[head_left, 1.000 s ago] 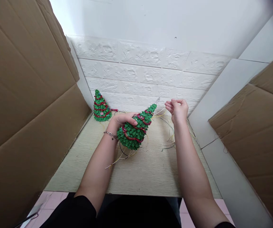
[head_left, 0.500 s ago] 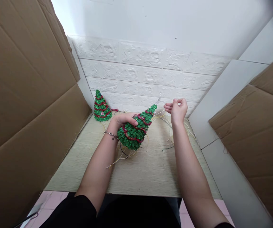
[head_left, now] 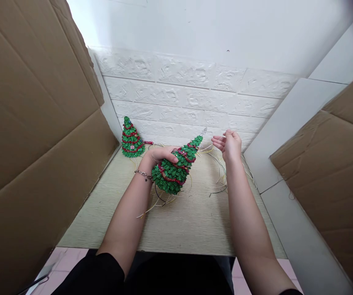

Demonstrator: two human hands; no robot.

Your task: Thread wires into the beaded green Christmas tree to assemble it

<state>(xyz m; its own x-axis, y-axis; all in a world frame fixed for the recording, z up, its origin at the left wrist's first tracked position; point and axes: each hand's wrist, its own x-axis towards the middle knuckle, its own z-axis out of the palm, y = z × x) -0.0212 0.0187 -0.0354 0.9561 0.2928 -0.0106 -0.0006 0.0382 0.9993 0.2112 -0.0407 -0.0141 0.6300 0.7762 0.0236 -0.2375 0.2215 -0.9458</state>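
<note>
Tabletop (head_left: 194, 229), tree (head_left: 171, 176) in left hand (head_left: 162, 155) behind front edge (head_left: 191, 253), right hand (head_left: 231, 146) apart

In front of me I see a pale tabletop (head_left: 188, 229) with a fine streaky grain. At its far left a small green Christmas tree (head_left: 133, 141) with red garlands stands upright, and a slim red object (head_left: 148, 142) shows just beside it. Toward the far right I see loose wires (head_left: 219, 164), white, yellow and dark, curving across the surface, some of them tangled together.
</note>
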